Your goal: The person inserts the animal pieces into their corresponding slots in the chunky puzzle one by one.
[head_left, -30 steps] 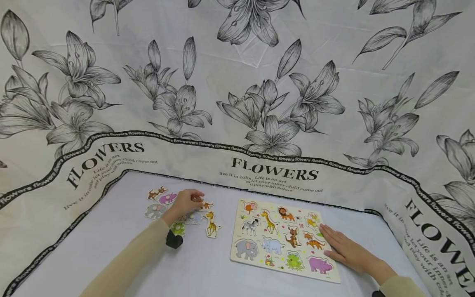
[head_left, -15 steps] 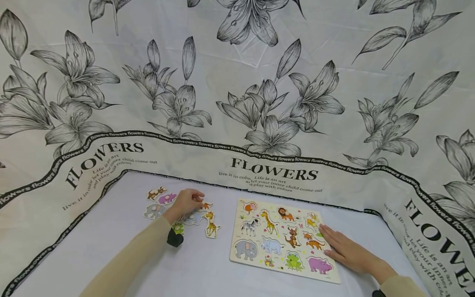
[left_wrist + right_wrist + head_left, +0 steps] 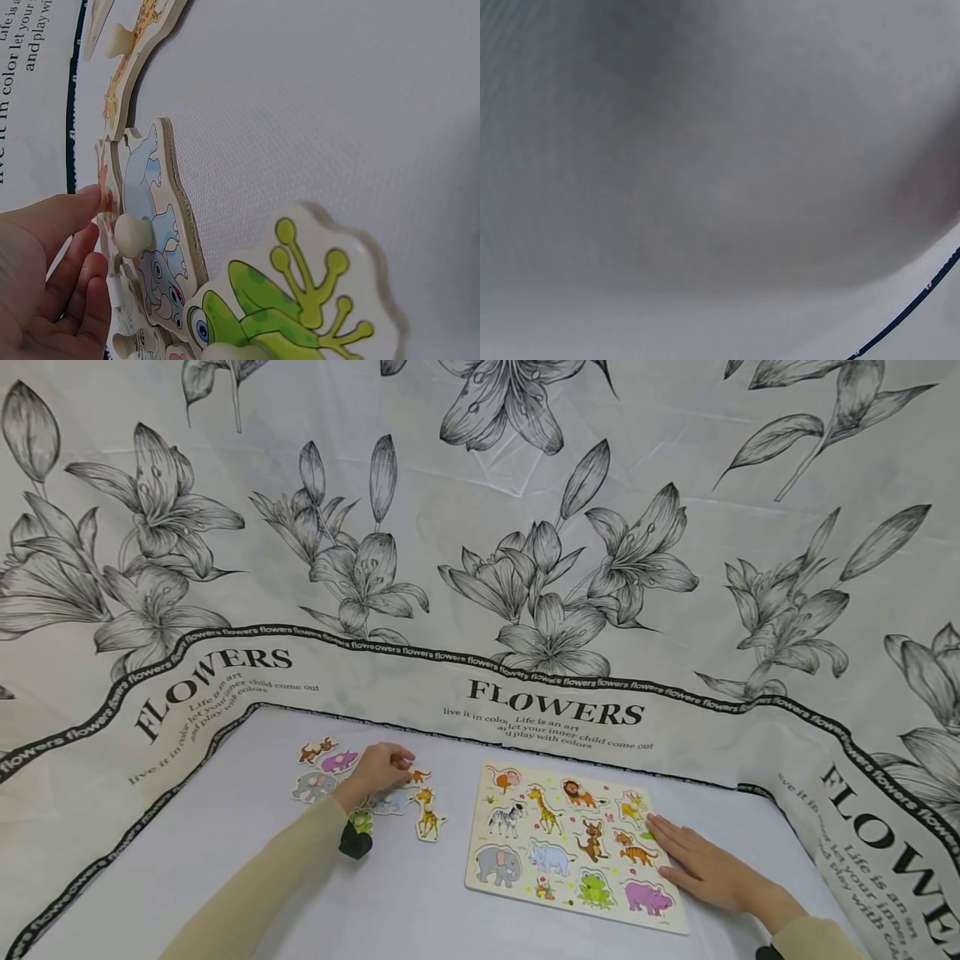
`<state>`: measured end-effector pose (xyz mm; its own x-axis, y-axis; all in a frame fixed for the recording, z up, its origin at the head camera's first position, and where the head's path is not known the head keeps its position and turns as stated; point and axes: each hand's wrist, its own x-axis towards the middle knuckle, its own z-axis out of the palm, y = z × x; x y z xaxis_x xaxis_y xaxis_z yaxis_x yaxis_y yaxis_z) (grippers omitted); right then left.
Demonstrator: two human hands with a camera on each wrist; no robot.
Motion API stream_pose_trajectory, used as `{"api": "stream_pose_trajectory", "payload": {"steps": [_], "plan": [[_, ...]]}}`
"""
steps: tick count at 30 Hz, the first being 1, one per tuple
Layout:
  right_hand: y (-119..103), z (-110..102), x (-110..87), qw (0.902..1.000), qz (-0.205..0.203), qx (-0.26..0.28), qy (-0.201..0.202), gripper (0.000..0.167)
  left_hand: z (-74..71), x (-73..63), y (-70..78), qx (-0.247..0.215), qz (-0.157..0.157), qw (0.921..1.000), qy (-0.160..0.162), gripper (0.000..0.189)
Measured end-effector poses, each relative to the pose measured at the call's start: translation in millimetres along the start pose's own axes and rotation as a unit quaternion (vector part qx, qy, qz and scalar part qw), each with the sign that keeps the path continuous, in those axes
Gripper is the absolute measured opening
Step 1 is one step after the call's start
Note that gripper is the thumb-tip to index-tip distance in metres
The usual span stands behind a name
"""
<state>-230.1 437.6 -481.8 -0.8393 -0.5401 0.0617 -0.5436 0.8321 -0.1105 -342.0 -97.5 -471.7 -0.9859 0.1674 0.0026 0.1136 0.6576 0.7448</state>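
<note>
while left hand (image 3: 381,768) pinches orange piece (image 3: 422,775), right hand (image 3: 708,870), straight-fingered, rests on board (image 3: 572,853) edge; cloth (image 3: 459,802) between board, giraffe piece (image 3: 428,815).

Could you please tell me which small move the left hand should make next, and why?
Probably the left hand should lift the orange piece straight up: the hand is at that piece, though the grip is unclear, and the pale blue piece lies close beside it, so dragging sideways might disturb it.

Animal pieces (image 3: 392,802) left of puzzle board (image 3: 566,887)
</note>
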Motion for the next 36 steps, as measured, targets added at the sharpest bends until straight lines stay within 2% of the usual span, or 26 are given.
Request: {"api": "stream_pose_trajectory", "payload": {"steps": [15, 36], "plan": [[1.5, 3.2, -1.2, 0.9985, -0.021, -0.039, 0.033, 0.061, 3.1, -1.1, -2.1, 0.0, -0.003, 1.0, 0.0, 0.025], [3.3, 6.4, -3.0, 0.9962, -0.04, -0.051, 0.057, 0.065, 6.5, -1.2, 0.0, 0.01, -0.006, 0.9999, 0.013, 0.022]]}}
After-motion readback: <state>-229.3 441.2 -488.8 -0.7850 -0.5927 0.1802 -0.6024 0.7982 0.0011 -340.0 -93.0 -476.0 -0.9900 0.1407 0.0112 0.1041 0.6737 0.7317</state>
